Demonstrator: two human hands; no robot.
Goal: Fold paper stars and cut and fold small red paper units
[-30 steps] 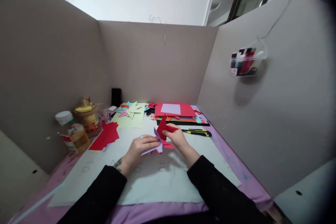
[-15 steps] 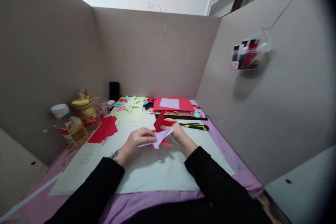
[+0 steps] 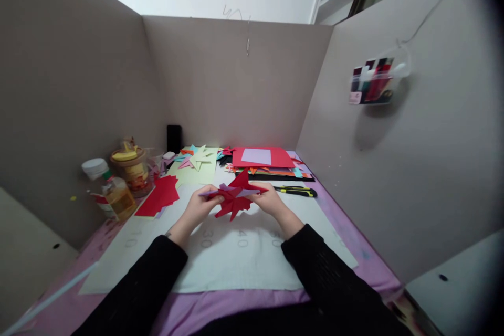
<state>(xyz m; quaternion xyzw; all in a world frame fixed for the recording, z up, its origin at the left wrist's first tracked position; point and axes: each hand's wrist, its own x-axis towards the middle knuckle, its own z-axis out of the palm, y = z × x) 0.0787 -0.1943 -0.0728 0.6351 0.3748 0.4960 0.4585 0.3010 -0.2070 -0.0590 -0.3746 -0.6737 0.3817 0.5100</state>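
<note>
Between raised hands [image 3: 236, 203], red paper star [image 3: 233, 198]

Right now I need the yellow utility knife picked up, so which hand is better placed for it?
Right hand, probably: the knife lies just beyond it on the right side, though both hands grip the red paper shape.

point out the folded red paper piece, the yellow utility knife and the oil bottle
folded red paper piece [image 3: 232, 200], head view, on its red middle between the hands
yellow utility knife [image 3: 296, 191], head view, mid handle
oil bottle [image 3: 118, 198], head view, on its amber body
</note>
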